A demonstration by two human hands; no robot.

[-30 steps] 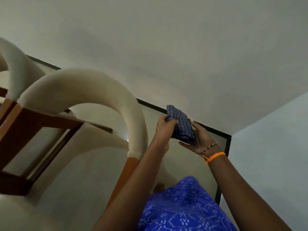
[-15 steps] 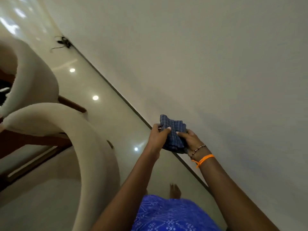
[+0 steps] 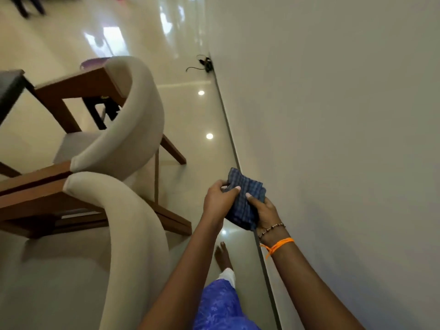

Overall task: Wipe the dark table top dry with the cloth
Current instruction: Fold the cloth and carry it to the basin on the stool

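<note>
Midair, folded cloth (image 3: 245,198) sits pinched between both hands' fingers (image 3: 232,189) — thumbs on top.

chairs (image 3: 123,177) left | cloth (image 3: 245,198) between both hands | wall (image 3: 345,115) right

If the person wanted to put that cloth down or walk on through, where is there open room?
Bare glossy floor runs as a lane between the cream chairs and the wall, open up to the black cable. On the chairs' side it is crowded: wooden frames and legs. The cloth is gripped by both left hand and right hand.
</note>
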